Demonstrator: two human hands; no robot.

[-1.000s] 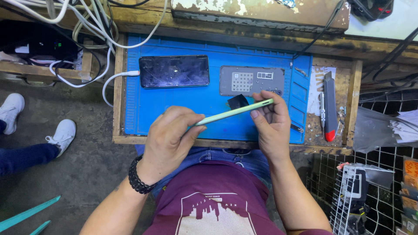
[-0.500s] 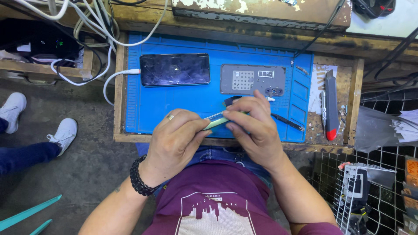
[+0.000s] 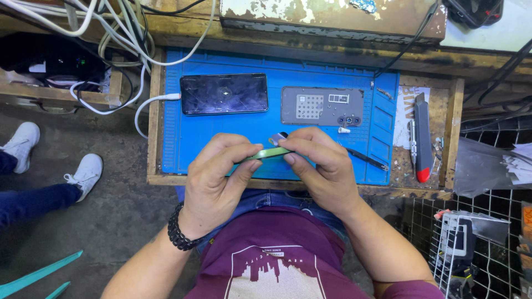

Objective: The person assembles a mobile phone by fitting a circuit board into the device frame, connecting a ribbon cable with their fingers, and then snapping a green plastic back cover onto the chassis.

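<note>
Both hands hold a thin light-green phone (image 3: 265,154) edge-on above the front of a blue work mat (image 3: 172,138). My left hand (image 3: 219,177) pinches its left end between thumb and fingers. My right hand (image 3: 321,166) covers its right end, fingers curled over the top. A small grey part (image 3: 279,137) shows just above the green edge between the hands. A black bead bracelet sits on my left wrist.
On the mat lie a dark phone (image 3: 224,93) plugged into a white cable and a grey phone back panel (image 3: 322,106). Black tweezers (image 3: 366,158), a red-tipped utility knife (image 3: 422,138) and a small tool lie at right. Another person's legs and white shoes (image 3: 83,171) are at left.
My right hand slid left along the green phone toward my left hand. The phone dropped from a tilted, stretched-out hold to a close two-handed grip near the mat's front.
</note>
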